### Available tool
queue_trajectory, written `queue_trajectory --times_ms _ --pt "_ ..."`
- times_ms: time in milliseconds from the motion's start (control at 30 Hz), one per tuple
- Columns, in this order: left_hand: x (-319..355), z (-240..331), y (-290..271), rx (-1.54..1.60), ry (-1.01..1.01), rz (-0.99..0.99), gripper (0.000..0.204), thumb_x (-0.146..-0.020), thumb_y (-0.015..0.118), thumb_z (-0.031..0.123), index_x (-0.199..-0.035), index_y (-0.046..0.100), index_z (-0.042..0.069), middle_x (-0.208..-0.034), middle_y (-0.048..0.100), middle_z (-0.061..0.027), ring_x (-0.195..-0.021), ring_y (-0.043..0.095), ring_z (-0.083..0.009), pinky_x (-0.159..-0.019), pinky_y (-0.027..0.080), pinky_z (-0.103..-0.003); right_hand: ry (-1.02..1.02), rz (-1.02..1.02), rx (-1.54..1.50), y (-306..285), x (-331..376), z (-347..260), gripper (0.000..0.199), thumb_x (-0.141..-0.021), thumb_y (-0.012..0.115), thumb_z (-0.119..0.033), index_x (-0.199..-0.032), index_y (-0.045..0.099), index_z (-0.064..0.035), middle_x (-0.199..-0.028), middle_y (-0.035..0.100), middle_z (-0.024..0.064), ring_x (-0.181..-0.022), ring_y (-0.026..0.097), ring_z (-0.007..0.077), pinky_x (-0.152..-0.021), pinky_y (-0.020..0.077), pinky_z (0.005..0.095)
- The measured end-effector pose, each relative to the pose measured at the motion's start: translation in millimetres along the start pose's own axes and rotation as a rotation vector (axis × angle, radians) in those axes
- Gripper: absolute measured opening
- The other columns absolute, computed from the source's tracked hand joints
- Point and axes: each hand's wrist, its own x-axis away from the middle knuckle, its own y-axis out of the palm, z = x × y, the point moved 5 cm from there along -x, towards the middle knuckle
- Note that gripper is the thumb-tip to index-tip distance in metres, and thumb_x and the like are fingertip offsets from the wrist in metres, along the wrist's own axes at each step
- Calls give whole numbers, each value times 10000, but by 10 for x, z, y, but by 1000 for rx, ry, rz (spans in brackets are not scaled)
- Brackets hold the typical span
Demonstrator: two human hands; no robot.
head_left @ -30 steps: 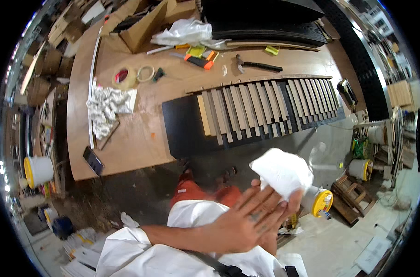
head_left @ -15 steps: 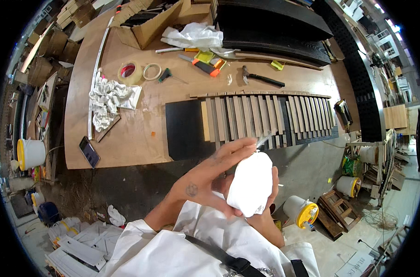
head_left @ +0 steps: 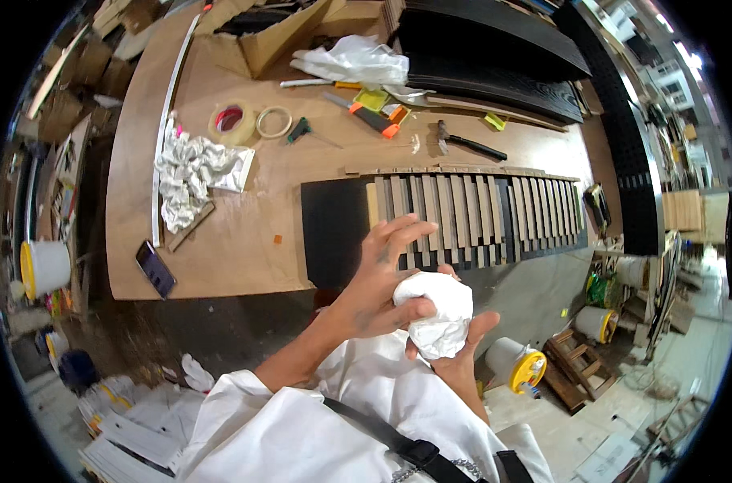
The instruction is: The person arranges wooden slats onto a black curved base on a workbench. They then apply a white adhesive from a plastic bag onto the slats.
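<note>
In front of my chest I hold a rounded white bundle (head_left: 440, 310), smooth on top and crumpled lower down, like bunched cloth or soft wrapping. My left hand (head_left: 382, 278) presses its thumb against the near left side, with its upper fingers stretched out beyond the bundle. Under the bundle and along its right side, my right hand (head_left: 461, 350) cups it, thumb up; part of its fingers is hidden. Beyond my hands, a black panel (head_left: 334, 229) lies at the table edge, with a row of brown wooden strips (head_left: 454, 211) on it.
On the table (head_left: 221, 270) are a crumpled white cloth (head_left: 193, 173), a phone (head_left: 154, 268), tape rolls (head_left: 231, 122), a green-handled screwdriver (head_left: 300, 129), an orange-black utility knife (head_left: 374, 121) and a hammer (head_left: 472, 146). Black boards (head_left: 495, 48) stack behind. A yellow-lidded bucket (head_left: 515, 364) stands on the floor.
The white bundle has gone from long and upright to shorter and more crumpled. My left upper fingers have lifted off its top, and its thumb now lies across the front.
</note>
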Motion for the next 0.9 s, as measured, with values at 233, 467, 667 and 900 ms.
queue_trajectory --times_ms 233,467,667,900 --pt "55 -499 -232 -38 -192 205 477 -886 661 431 -1151 649 34 -1364 501 -144 -1187 519 -318 -1009 399 -421 59 -43 -357 -512 -409 78 887 -791 750 -506 -1450 316 -100 -1375 453 238 -1123 587 417 -673 633 520" --pt "-74 -2202 -948 -289 -556 556 253 -988 552 230 -1001 628 -11 -938 626 -150 -770 626 -243 -702 498 -317 12 75 -20 -1050 -1391 -85 699 -806 749 -248 -1383 386 -96 -1280 508 227 -1066 613 434 -579 634 487" --pt "-800 -2856 -918 -406 -316 740 340 -996 562 315 -968 664 -8 -760 623 -89 -621 575 -155 -591 458 -272 -299 378 890 -1248 -1737 -374 547 -553 876 -211 -983 570 -68 -919 573 32 -866 584 168 -770 473 302" --pt "-754 -2967 -883 -412 -284 792 302 -1005 552 276 -1026 687 8 -811 688 -51 -718 628 -97 -653 494 -234 -385 330 1455 -1140 -1978 -352 447 -582 845 -187 -946 626 -49 -878 606 58 -870 568 219 -850 446 380"
